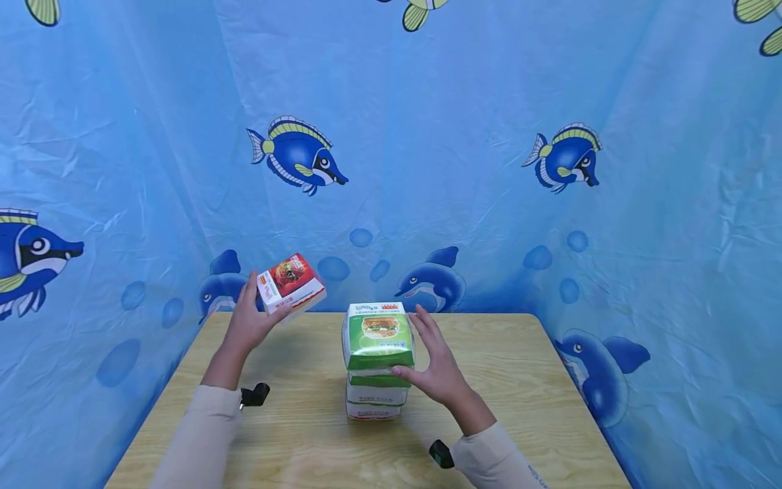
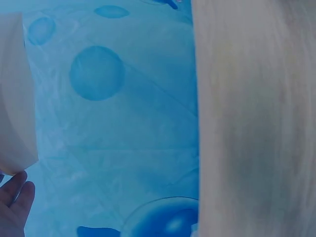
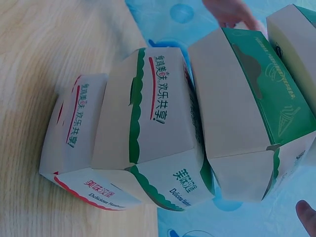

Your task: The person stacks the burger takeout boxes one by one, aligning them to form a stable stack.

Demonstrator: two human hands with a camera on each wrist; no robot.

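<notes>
My left hand [image 1: 253,322] holds a red and white burger box [image 1: 292,282] by its left side, raised over the table's back left. In the left wrist view, fingertips [image 2: 22,195] show at the lower edge of that box [image 2: 17,98]. A stack of several burger boxes [image 1: 375,395] stands mid-table, topped by a green one [image 1: 380,333] with a burger picture. Beside that top box is my right hand [image 1: 442,370], fingers extended along its right side, thumb overlapping its front corner in the head view. In the right wrist view, one fingertip [image 3: 308,217] appears apart from the cartons.
The stack rests on a wooden table [image 1: 293,435], its lowest box [image 3: 79,123] white with red trim. Behind and beside the table hangs a blue curtain [image 1: 397,170] printed with fish and dolphins. A small black device [image 1: 255,394] sits at the left wrist, another [image 1: 441,454] at the right.
</notes>
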